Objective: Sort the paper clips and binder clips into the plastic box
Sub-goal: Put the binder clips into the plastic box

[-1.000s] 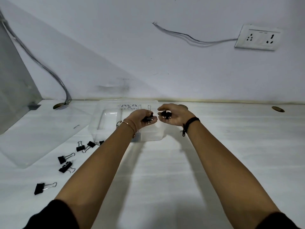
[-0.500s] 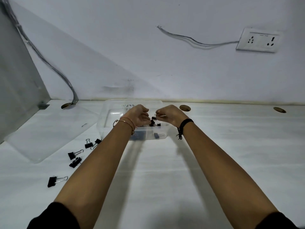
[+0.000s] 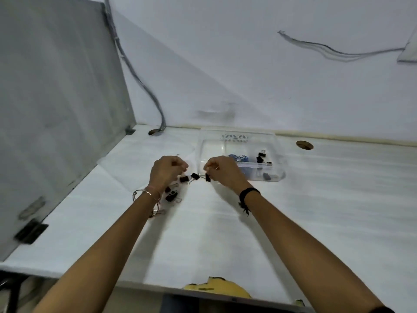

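Note:
The clear plastic box (image 3: pixel 278 154) stands at the back of the white table. One section holds blue paper clips (image 3: pixel 239 157), another holds black binder clips (image 3: pixel 261 156). Several loose black binder clips (image 3: pixel 171 196) lie on the table left of the box. My right hand (image 3: pixel 222 170) is just in front of the box's left corner, pinching a black binder clip (image 3: pixel 207 177). My left hand (image 3: pixel 168 171) hovers with curled fingers right above another loose binder clip (image 3: pixel 184 179); I see nothing inside it.
The box's clear lid (image 3: pixel 126 168) lies flat to the left, partly under my left hand. A grey panel (image 3: pixel 56 109) walls off the left side. A cable (image 3: pixel 144 86) drops into a table hole; another hole (image 3: pixel 304 145) is right of the box.
Both hands left the box, where they let go of clips, and moved left and nearer to the loose binder clips. My right hand has taken hold of one. The view swung left.

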